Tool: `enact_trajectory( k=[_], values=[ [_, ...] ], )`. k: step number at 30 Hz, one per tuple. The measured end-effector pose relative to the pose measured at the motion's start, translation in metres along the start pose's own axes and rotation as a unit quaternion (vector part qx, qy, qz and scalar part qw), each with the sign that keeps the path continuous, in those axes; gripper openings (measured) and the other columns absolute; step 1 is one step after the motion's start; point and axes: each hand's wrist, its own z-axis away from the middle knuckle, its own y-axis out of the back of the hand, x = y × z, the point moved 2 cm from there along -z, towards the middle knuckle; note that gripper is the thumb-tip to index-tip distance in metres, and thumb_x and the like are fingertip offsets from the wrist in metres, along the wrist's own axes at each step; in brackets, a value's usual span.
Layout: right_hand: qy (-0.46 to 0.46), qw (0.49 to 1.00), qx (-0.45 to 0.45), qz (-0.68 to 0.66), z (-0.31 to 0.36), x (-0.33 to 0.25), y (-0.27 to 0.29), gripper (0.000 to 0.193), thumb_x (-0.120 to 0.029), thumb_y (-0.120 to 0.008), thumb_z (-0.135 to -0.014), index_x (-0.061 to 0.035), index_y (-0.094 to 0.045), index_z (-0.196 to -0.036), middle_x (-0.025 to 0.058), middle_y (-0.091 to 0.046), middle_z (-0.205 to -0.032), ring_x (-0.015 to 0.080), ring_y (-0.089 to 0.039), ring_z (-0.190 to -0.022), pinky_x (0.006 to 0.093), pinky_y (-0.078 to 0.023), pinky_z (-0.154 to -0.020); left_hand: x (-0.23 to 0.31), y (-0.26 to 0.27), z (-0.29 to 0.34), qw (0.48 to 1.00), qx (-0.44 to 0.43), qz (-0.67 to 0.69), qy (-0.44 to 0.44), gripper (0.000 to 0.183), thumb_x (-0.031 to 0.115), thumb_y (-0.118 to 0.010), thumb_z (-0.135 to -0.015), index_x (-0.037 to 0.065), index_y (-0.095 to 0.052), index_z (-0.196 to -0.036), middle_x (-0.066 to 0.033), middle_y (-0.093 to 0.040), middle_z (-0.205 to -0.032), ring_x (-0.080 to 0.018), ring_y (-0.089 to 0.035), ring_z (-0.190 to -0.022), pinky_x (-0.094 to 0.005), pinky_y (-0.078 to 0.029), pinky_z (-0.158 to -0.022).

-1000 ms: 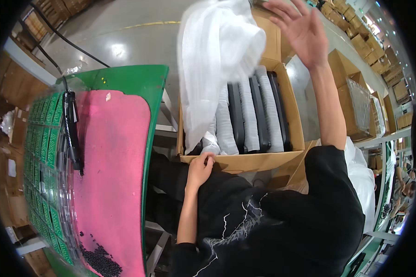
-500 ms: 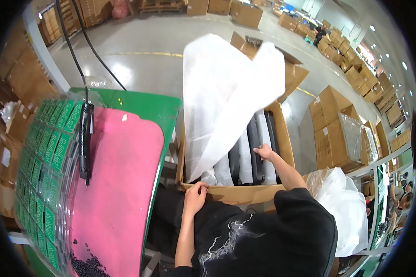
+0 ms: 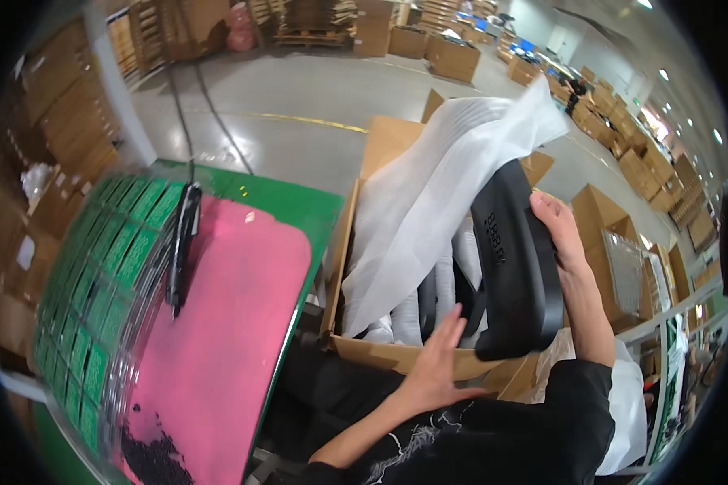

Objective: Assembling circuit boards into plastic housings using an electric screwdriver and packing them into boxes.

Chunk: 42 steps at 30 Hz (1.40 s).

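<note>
Right hand [image 3: 565, 242] grips the black case [image 3: 511, 275] by its edge, tilted above the open carton [image 3: 372, 352]; left hand [image 3: 430, 373] spread open and empty, probably just short of contact. Best support that lower end squarely, clear of the white foam sheet [image 3: 429, 214].

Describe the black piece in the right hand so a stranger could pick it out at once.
Right of the pink mat stands an open cardboard box. Over its right side, the right hand grips the black piece. Unlike the dark pieces inside the box, it is held up, its broad, marked face showing.
</note>
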Motion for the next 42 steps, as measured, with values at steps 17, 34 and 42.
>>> enact_trajectory(
  k=[17,34,42],
  values=[
    [0.559,0.412,-0.584,0.419,0.043,0.042,-0.294,0.05,-0.009,-0.056,-0.077,-0.0133,-0.057,-0.126,0.0116,-0.053,-0.134,0.0274,-0.05,-0.126,0.0374,-0.049,-0.098,0.176,0.135,0.207,0.739,0.595,0.269,0.165,0.071,0.022,-0.05,-0.087,-0.008,-0.017,-0.141,-0.0312,-0.043,-0.132,-0.0431,-0.057,-0.11,-0.0456,-0.056,-0.08],
    [0.519,0.578,-0.486,0.4,-0.076,0.087,-0.553,0.04,-0.018,-0.042,-0.099,-0.0116,-0.041,-0.139,0.0116,-0.056,-0.116,0.0286,-0.046,-0.115,0.0426,-0.03,-0.103,0.173,0.189,0.232,0.709,0.509,-0.414,0.259,0.013,-0.002,-0.057,-0.079,0.001,-0.067,-0.086,-0.0037,-0.052,-0.057,-0.0094,-0.045,-0.044,-0.0249,-0.032,-0.043],
    [0.65,0.551,-0.399,0.338,-0.082,0.064,-0.528,0.019,-0.018,-0.051,-0.095,-0.0131,-0.066,-0.105,0.0027,-0.057,-0.105,0.0237,-0.048,-0.11,0.0438,-0.03,-0.096,0.181,0.196,0.234,0.738,0.514,-0.332,0.285,0.012,-0.001,-0.059,-0.082,0.0,-0.069,-0.088,0.0004,-0.054,-0.056,-0.0046,-0.046,-0.047,-0.0218,-0.031,-0.043]
  ],
)
